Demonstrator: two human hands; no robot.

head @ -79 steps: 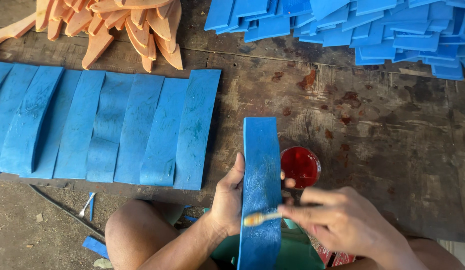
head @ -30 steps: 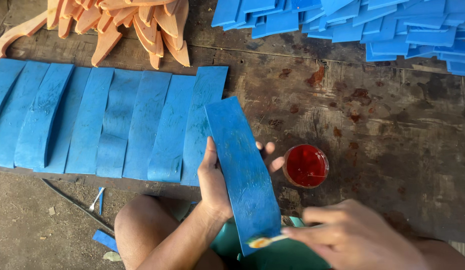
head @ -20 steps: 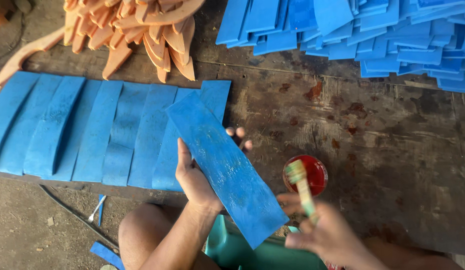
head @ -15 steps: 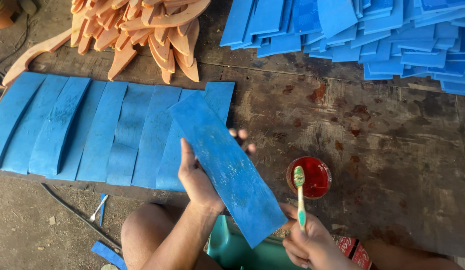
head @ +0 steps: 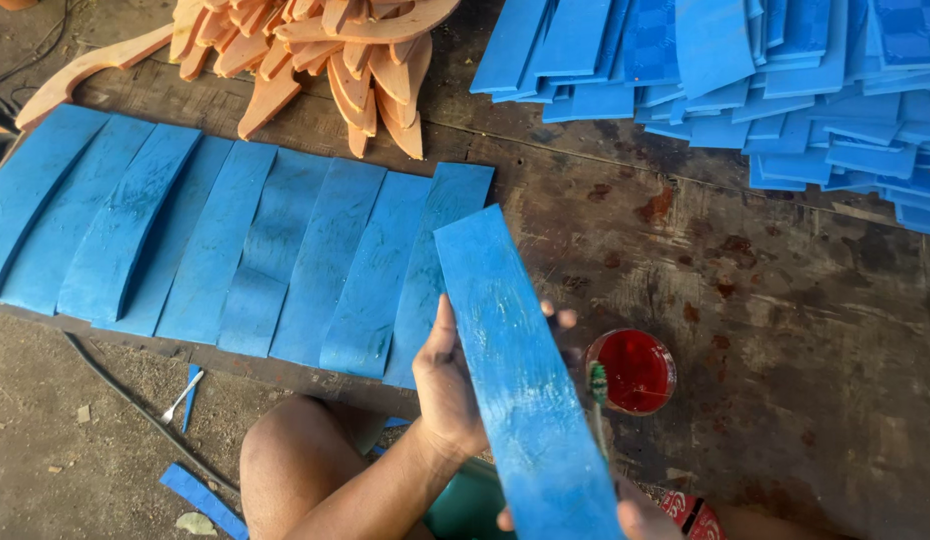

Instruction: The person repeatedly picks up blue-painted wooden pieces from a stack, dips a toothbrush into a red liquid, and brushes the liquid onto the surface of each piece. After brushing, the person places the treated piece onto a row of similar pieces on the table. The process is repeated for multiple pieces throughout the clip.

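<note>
On the far left of the work surface lies a row of laid-out blue strips [head: 235, 240], long, slightly curved, overlapping at their edges, with a dull brushed sheen; above them sits a heap of orange curved pieces [head: 325, 50], and a thin tool [head: 182, 395] lies on the dirt floor below. Moving right: left hand [head: 447, 385] grips the blue strip [head: 520, 390] from behind, thumb on its left edge, fingertips curled round the right edge. Strip held tilted, upper end toward the row, lower end over the lap. Judged light, thin, flexible foam or rubber sheet; face looks wet in streaks, so likely tacky: best held by the edges or back, as now. Right of it, a small brush [head: 597, 390] points up beside a red-filled cup [head: 633, 372] standing on the stained dark board [head: 805, 330]. Right hand [head: 640, 520] mostly hidden at frame bottom; grip on the brush cannot be made out. Stacked blue pieces [head: 785, 80] upper right.
</note>
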